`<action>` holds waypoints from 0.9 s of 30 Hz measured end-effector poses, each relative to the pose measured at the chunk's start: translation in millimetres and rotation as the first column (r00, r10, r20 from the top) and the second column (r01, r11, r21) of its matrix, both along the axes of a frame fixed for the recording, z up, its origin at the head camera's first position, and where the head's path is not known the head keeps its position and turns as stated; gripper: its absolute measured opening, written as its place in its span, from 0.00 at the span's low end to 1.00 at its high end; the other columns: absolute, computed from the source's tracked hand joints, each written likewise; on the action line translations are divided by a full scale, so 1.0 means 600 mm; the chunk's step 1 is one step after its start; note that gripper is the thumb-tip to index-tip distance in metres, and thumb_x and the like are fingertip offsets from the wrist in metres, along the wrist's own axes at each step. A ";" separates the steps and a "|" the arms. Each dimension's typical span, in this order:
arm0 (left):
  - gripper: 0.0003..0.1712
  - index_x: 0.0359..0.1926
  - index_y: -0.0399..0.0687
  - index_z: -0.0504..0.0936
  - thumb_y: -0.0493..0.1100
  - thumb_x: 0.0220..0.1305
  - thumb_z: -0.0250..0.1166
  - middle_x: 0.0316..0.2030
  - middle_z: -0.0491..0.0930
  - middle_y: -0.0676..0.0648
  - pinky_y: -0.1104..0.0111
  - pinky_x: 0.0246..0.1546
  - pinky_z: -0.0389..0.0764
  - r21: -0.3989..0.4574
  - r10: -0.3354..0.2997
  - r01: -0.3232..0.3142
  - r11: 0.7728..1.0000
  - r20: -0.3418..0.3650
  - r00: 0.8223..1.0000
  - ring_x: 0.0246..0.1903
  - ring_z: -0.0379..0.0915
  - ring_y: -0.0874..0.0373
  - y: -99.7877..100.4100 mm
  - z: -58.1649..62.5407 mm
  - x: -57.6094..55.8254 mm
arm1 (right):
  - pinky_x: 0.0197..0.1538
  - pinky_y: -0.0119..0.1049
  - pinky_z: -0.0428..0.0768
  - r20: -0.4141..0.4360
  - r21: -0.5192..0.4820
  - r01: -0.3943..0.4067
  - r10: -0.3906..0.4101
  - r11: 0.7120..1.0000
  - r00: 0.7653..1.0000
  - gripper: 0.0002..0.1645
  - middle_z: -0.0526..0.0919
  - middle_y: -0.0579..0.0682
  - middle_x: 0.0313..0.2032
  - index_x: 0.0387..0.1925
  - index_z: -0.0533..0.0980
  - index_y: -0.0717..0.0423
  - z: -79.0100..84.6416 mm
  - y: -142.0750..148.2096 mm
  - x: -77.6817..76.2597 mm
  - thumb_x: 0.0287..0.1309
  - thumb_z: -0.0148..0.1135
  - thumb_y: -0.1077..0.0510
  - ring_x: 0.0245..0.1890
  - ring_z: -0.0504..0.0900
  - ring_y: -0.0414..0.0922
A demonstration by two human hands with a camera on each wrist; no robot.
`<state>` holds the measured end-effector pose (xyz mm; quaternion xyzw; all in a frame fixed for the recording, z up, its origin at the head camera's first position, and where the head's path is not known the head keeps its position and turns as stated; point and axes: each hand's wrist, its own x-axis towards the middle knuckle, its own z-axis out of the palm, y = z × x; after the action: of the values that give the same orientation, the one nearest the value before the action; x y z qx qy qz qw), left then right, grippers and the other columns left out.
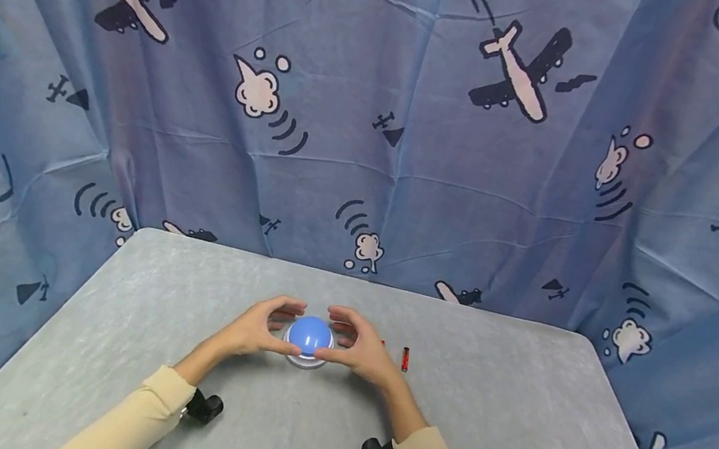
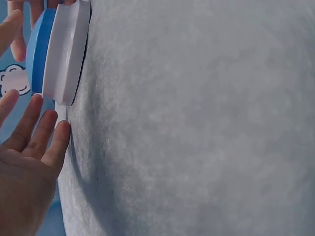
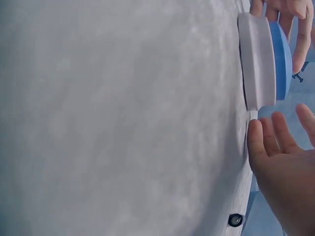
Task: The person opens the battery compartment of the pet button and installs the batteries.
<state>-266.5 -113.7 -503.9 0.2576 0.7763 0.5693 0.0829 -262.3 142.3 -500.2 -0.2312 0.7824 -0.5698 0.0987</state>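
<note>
A round blue-domed push light or button (image 1: pixel 309 334) with a white base sits on the table between both hands. My left hand (image 1: pixel 251 327) curves loosely around its left side, and my right hand (image 1: pixel 368 350) does the same on the right. Both thumbs reach across near its front edge. The left wrist view shows the white base (image 2: pixel 64 54) with the left fingertips (image 2: pixel 61 129) close beside it, not wrapped round it. From the right wrist, the blue dome (image 3: pixel 280 61) appears side-on, with a small gap between the base and the right fingers (image 3: pixel 255 130).
A red battery (image 1: pixel 405 358) lies on the grey table (image 1: pixel 497 425) right of the right hand; another red piece is mostly hidden behind that hand. A battery's end (image 3: pixel 236 220) shows in the right wrist view. A blue patterned curtain (image 1: pixel 353 95) hangs behind the table.
</note>
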 end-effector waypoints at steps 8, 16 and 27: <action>0.44 0.67 0.26 0.68 0.36 0.54 0.80 0.64 0.69 0.28 0.48 0.62 0.69 -0.009 -0.019 0.019 1.000 0.004 1.000 0.64 0.66 0.36 0.007 -0.001 0.000 | 0.64 0.55 0.70 0.024 0.023 0.006 -0.007 1.000 1.000 0.49 0.70 0.66 0.66 0.70 0.65 0.68 -0.001 -0.007 0.003 0.51 0.80 0.60 0.65 0.71 0.59; 0.45 0.67 0.22 0.66 0.32 0.53 0.79 0.64 0.69 0.27 0.53 0.61 0.71 -0.045 -0.055 0.055 0.997 0.013 0.998 0.63 0.68 0.35 0.007 -0.003 0.000 | 0.60 0.54 0.74 0.016 0.035 0.010 -0.011 0.999 1.000 0.44 0.76 0.63 0.62 0.66 0.70 0.72 -0.013 -0.007 0.001 0.49 0.80 0.65 0.59 0.76 0.58; 0.39 0.62 0.22 0.73 0.31 0.52 0.80 0.59 0.74 0.29 0.55 0.58 0.75 -0.038 -0.033 0.033 0.999 -0.010 0.999 0.59 0.72 0.35 0.008 -0.003 -0.003 | 0.56 0.50 0.77 0.005 0.032 0.009 -0.009 0.999 1.000 0.39 0.82 0.55 0.56 0.63 0.76 0.64 -0.009 -0.005 -0.002 0.48 0.81 0.64 0.56 0.80 0.51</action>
<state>-268.2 -109.1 -506.0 0.2719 0.7830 0.5517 0.0930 -263.4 139.2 -505.4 -0.2246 0.7921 -0.5583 0.1019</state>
